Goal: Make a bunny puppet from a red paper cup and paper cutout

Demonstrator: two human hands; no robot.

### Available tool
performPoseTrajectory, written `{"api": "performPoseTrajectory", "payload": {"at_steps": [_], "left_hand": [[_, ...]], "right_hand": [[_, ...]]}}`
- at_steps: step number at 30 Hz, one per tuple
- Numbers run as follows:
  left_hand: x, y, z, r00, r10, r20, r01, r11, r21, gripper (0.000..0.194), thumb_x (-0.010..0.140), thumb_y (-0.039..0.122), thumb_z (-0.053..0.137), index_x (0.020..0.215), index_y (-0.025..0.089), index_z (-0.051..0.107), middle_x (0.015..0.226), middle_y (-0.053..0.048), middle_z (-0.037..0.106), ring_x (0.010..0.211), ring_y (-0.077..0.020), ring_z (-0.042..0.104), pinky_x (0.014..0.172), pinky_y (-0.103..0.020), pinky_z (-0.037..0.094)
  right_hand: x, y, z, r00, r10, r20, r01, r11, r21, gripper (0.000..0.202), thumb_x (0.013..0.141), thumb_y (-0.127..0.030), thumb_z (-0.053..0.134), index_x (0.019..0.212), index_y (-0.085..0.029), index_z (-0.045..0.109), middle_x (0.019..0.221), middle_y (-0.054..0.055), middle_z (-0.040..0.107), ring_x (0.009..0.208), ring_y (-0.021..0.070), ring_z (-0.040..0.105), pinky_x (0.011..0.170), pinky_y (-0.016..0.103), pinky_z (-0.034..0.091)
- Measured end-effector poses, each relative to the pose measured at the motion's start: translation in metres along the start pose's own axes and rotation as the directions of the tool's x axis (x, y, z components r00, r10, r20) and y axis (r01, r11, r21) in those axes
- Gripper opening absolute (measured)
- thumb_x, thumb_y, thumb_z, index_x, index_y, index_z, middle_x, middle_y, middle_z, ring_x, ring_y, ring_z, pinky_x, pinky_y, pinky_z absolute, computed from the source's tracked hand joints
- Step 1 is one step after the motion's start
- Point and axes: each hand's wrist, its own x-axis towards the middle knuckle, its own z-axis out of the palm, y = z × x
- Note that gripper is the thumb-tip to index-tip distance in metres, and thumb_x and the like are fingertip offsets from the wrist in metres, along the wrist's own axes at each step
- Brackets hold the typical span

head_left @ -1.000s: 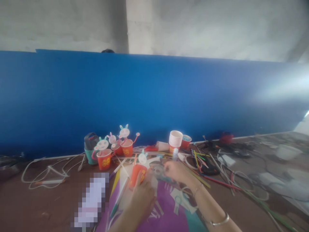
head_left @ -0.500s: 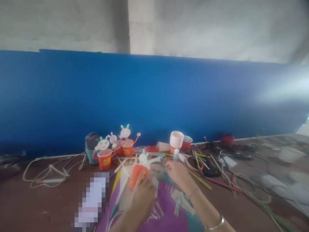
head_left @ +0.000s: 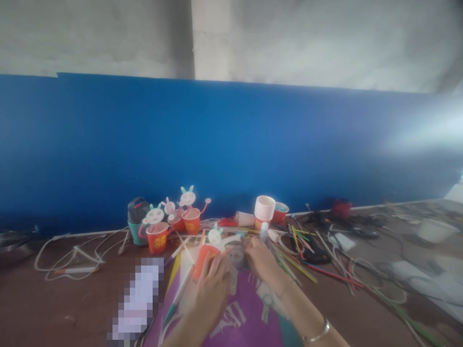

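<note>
My left hand lies over an orange paper cup tilted on the mat, its fingers wrapped across the side. A white paper rabbit head with teal ears rises beyond the cup's rim. Between my hands is a grey rounded object with a round centre, which looks like a tape dispenser. At its right end my right hand is closed, fingertips curled down; what they hold is hidden. Paper cut-outs and white strips lie on the purple mat below.
Finished rabbit cups stand at the back left beside a teal-and-dark bottle. Behind my right hand are stacked paper cups and a small white bottle. Coloured sticks and cables spread right. A blurred-out rectangle lies left.
My right hand has turned and lowered slightly beside the grey object. My left hand's fingers have shifted upward over the cup, covering more of it.
</note>
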Motion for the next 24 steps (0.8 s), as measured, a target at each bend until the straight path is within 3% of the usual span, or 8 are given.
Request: {"api": "performPoseTrajectory", "payload": {"at_steps": [8,12,15,19,24], "left_hand": [[0.003,0.0,0.015,0.998,0.042,-0.05,-0.035,0.991,0.132,0.028,0.094,0.026,0.044,0.102,0.019,0.07,0.137,-0.01,0.051,0.133,-0.0277,0.035,0.109,-0.053,0.026],[0.0,0.0,0.013,0.995,0.071,-0.073,-0.058,0.984,0.17,0.025,0.09,0.021,0.048,0.103,0.018,0.07,0.137,-0.011,0.052,0.135,-0.0275,0.032,0.109,-0.052,0.026],[-0.001,-0.001,0.01,0.993,0.058,-0.103,-0.042,0.988,0.149,0.023,0.088,0.021,0.051,0.102,0.017,0.069,0.13,-0.011,0.057,0.131,-0.0273,0.038,0.11,-0.052,0.026],[0.0,-0.003,0.008,0.975,-0.052,-0.217,0.064,0.997,0.048,0.016,0.086,0.02,0.054,0.089,0.02,0.069,0.11,-0.006,0.066,0.116,-0.0251,0.05,0.11,-0.05,0.027],[-0.002,-0.008,0.008,0.912,-0.135,-0.387,0.157,0.987,0.027,0.016,0.087,0.02,0.054,0.087,0.021,0.07,0.095,-0.003,0.065,0.108,-0.0233,0.052,0.111,-0.05,0.023]], "right_hand": [[0.001,-0.003,0.002,0.999,-0.026,-0.027,0.026,1.0,-0.013,0.026,0.086,-0.017,0.047,0.085,-0.017,0.073,0.103,0.012,0.062,0.096,0.0232,0.056,0.082,0.029,0.04],[0.0,-0.008,-0.012,0.997,0.013,-0.077,-0.013,1.0,0.001,0.029,0.088,-0.018,0.043,0.081,-0.016,0.071,0.098,0.012,0.063,0.092,0.0223,0.058,0.079,0.028,0.041],[-0.001,-0.014,-0.029,0.99,0.073,-0.117,-0.067,0.996,0.052,0.03,0.089,-0.02,0.04,0.087,-0.014,0.069,0.098,0.013,0.063,0.092,0.0228,0.058,0.077,0.029,0.041],[-0.005,-0.02,-0.042,0.999,-0.01,0.036,0.001,0.966,0.259,0.025,0.085,-0.019,0.045,0.082,-0.015,0.07,0.088,0.008,0.068,0.082,0.0187,0.061,0.073,0.026,0.041],[-0.011,-0.029,-0.026,0.94,-0.173,0.294,0.056,0.929,0.366,0.011,0.067,-0.013,0.06,0.062,-0.015,0.069,0.054,0.0,0.063,0.053,0.0129,0.057,0.051,0.021,0.036]]}}
